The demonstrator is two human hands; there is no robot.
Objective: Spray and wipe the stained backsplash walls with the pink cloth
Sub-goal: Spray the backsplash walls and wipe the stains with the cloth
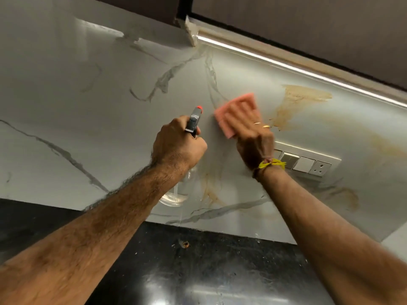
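My left hand (178, 146) grips a spray bottle (195, 119) with a grey head and an orange nozzle that points at the wall; its clear body shows below my wrist. My right hand (251, 130) presses the folded pink cloth (236, 106) flat against the white marble backsplash (88, 106), fingers spread over it. A large brown stain (301, 100) lies just right of the cloth. Fainter brown streaks (211, 190) run down the wall below my hands.
A switch and socket plate (308, 164) sits on the wall right of my right wrist. More brown staining (348, 197) marks the wall lower right. A lit strip (308, 73) runs under the dark upper cabinets. The black countertop (198, 271) lies below.
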